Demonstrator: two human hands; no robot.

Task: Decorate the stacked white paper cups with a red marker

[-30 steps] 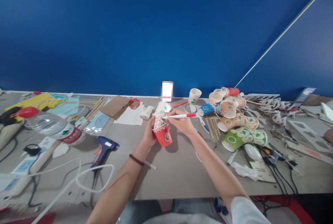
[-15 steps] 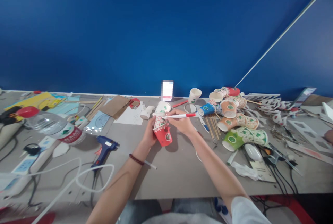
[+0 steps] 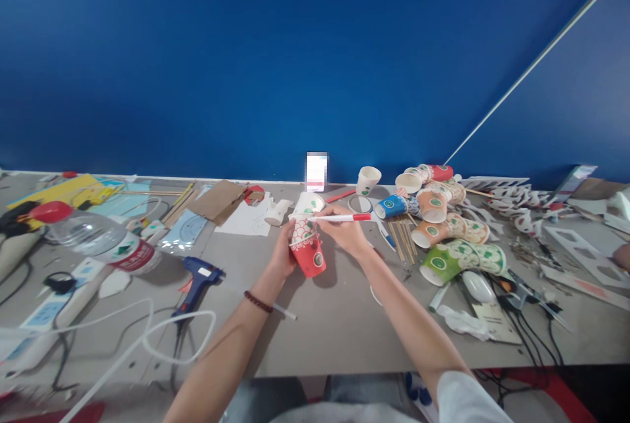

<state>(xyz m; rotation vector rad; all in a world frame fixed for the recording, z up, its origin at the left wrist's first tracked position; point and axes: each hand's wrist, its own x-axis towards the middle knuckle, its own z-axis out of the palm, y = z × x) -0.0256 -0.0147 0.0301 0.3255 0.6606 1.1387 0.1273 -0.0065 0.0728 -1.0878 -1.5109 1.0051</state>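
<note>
In the middle of the head view, my left hand (image 3: 284, 252) wraps round the side of a stack of paper cups (image 3: 310, 259). The stack is red at its lower end, with a red-and-white scalloped pattern above and a white cup at its top. My right hand (image 3: 346, 233) grips a white marker pen (image 3: 339, 218) with a red end pointing right. The pen lies across the upper cups, its tip at their surface near my left fingers. Just beyond stands a phone-like bright screen (image 3: 316, 172), its content blurred out.
A white paper cup (image 3: 369, 180) stands behind my right hand. Stacks of coloured cups, such as a green one (image 3: 441, 264), lie to the right beside wooden sticks (image 3: 404, 239). On the left are a glue gun (image 3: 197, 285), a plastic bottle (image 3: 103, 239) and a power strip (image 3: 54, 311).
Almost nothing differs. The pen and right hand have shifted very slightly against the cups, while my left hand keeps its hold.
</note>
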